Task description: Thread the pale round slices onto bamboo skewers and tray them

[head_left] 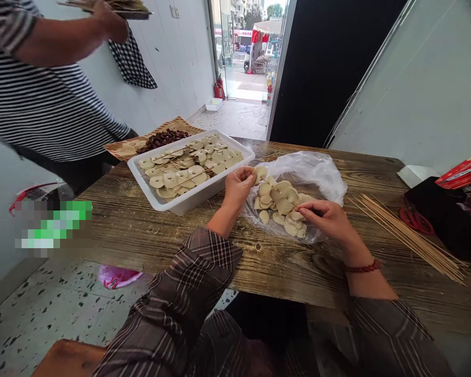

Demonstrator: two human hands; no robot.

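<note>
My left hand (238, 189) pinches a pale, flat round slice (260, 173) at its edge, beside the clear plastic bag (325, 180). On the opened bag lies a heap of similar slices (266, 198). My right hand (327, 217) is closed, thumb against fingers, on the end of a thin bamboo skewer, most of it hidden. Its tip side runs into a few larger slices (284, 199) that appear threaded on it. To the left stands a white plastic tub (172, 205) with rows of skewered slices (184, 178).
Loose bamboo skewers (410, 235) lie at right, near red-handled scissors (416, 221) and a black box (427, 209). Dark reddish-brown pieces (164, 139) sit on patterned paper (120, 150) behind the tub. A person in a striped top (43, 110) stands at left, holding a loaded tray (135, 14).
</note>
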